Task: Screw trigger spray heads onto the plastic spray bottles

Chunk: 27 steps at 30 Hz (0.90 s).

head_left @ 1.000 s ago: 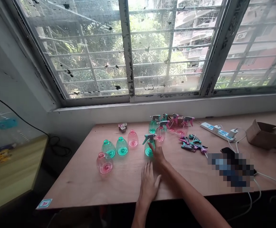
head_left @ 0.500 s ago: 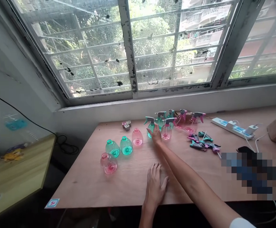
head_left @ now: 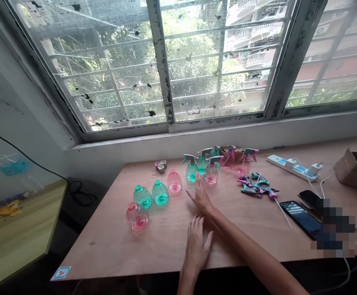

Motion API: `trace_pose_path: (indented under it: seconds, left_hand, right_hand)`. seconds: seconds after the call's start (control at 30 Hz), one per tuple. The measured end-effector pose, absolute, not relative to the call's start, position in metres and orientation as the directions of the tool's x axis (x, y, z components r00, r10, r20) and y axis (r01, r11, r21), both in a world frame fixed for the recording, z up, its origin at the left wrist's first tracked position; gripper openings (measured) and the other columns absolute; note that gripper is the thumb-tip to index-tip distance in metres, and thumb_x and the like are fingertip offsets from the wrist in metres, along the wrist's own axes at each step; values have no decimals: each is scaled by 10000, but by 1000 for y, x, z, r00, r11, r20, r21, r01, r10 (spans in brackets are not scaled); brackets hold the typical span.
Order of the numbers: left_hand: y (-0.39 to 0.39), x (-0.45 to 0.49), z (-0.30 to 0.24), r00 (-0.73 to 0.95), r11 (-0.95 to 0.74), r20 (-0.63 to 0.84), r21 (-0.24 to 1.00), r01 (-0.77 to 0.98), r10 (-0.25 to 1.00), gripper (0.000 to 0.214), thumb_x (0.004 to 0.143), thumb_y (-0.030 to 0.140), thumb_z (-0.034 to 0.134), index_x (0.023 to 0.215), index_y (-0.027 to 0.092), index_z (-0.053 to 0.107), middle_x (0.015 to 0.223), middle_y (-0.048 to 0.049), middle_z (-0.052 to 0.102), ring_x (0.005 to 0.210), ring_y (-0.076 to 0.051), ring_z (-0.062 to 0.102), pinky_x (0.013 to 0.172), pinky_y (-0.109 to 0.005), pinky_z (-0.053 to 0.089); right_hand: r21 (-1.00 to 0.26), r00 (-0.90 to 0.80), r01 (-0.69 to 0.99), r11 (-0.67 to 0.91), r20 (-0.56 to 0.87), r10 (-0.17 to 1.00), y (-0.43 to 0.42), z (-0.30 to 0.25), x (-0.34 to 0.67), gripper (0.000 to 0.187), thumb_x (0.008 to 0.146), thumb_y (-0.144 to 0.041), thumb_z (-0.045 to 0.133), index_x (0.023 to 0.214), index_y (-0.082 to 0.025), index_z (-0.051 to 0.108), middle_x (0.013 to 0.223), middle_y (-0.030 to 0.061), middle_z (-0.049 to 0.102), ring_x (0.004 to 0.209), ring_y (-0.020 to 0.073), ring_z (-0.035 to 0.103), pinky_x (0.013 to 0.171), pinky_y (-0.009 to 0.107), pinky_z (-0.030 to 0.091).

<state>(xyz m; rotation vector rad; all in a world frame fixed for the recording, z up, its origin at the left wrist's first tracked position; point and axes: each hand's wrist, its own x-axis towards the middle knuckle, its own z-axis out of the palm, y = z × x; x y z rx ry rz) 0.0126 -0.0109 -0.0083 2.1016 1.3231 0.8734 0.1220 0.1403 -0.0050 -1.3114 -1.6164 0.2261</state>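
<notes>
My right hand [head_left: 201, 196] is held with fingers stretched out, just in front of a green spray bottle [head_left: 192, 173] and a pink spray bottle [head_left: 211, 176]. Nothing is in it. Palm down on the table, my left hand [head_left: 197, 239] lies flat and empty, closer to the front edge. More green and pink bottles with trigger heads stand behind, partly hidden. Left of my hands are open-necked bottles without heads: a pink bottle [head_left: 174, 183], two green ones, and another pink bottle [head_left: 137, 218] nearest the front.
Loose trigger spray heads [head_left: 258, 187] lie in a pile on the right. Beyond them are a power strip [head_left: 292, 167], a cardboard box [head_left: 354, 172] and a phone [head_left: 301, 218]. Small dark blocks [head_left: 160, 166] sit at the back. A window rises behind the table [head_left: 110, 246].
My right hand has drawn back from the green spray bottle towards me. My left hand stays flat on the table. The camera view has shifted slightly.
</notes>
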Motion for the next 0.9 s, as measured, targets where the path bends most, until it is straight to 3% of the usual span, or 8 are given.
trace_pose_path:
  seconds: [0.1,0.17,0.3,0.37,0.47,0.6,0.73,0.9]
  left_hand:
    - [-12,14,-13,277,-412,306,705,576,911,594,784,64,445,1371,124,519,1432,-141,563,1373,-260,472,1172,-455,374]
    - [-12,13,-10,210,-417,365,709,569,907,643,751,21,428,1377,147,501,1429,-125,565,1362,-239,486,1157,-434,397]
    - [10,-5,29,7,-441,530,699,563,848,416,908,123,412,1302,209,514,1353,-103,596,1296,-218,539,1104,-430,440]
    - [36,-23,59,-103,-454,616,672,585,781,291,954,199,407,1211,223,541,1341,-97,578,1332,-227,483,1149,-461,366]
    - [84,-49,95,-193,-407,657,642,649,729,331,940,242,474,1269,222,500,1369,-111,542,1363,-272,423,1149,-511,324]
    - [124,-64,95,-195,-304,624,600,740,757,370,836,197,574,1205,167,562,1187,-150,612,1212,-351,513,1053,-576,382]
    - [98,-56,70,-164,-262,591,566,781,789,451,822,214,580,1267,169,524,1148,-144,614,1107,-342,561,973,-548,455]
    - [13,-33,42,-68,-308,564,543,781,823,586,859,290,589,1405,242,381,1222,-116,623,1076,-305,615,928,-492,519]
  right_hand:
    - [-719,149,621,313,500,853,84,-22,142,770,877,-364,589,1534,-136,257,1549,188,395,1456,330,325,1158,533,347]
    - [-752,229,616,234,455,860,48,-30,169,711,896,-367,551,1523,-161,286,1529,181,421,1445,342,345,1144,561,354]
    - [-809,424,585,51,359,831,-14,-47,236,663,921,-478,495,1477,-142,360,1489,231,441,1407,402,390,1117,632,348]
    - [-848,536,526,-63,273,799,-37,-58,265,668,904,-537,498,1454,-168,405,1497,202,445,1404,387,403,1147,583,339]
    - [-850,593,503,-154,210,777,-58,-72,292,700,890,-577,497,1472,-202,394,1520,172,431,1404,383,410,1153,552,353]
    - [-740,534,658,-137,331,778,-57,-76,304,693,912,-566,445,1487,-186,372,1524,175,428,1398,378,419,1135,546,373]
    - [-538,390,838,-91,473,790,-26,-73,309,657,936,-489,394,1482,-125,362,1534,203,406,1421,367,375,1111,544,387]
    - [-422,313,901,-96,484,817,31,-62,325,621,915,-445,416,1433,-103,443,1590,194,327,1488,391,200,1160,598,237]
